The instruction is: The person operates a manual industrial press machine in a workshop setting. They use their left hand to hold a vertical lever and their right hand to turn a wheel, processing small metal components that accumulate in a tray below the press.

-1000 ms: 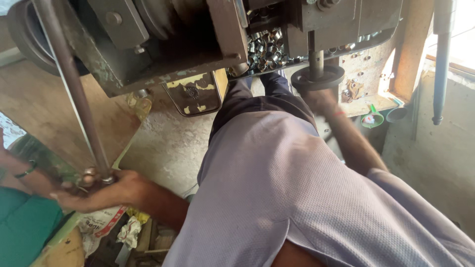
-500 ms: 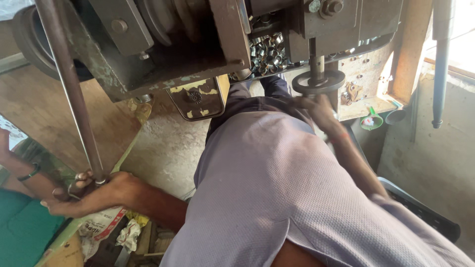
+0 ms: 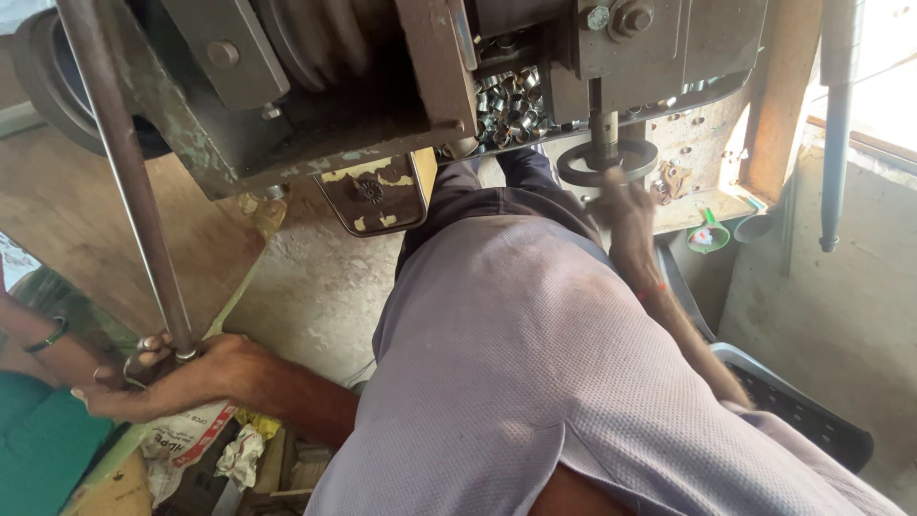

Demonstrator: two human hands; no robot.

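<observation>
The view is tilted slightly since before; the metal rod is gripped by the closed left hand; the small handwheel is touched by the right hand, grip unclear.

Head-worn view, steeply down, close.

1. We are seeing a long steel rod running slightly tilted from the top of the machine frame down to its lower left, dull grey and smooth.
2. We are seeing a dark round handwheel sitting flat on a vertical spindle, hanging just under the machine frame's right side.
</observation>
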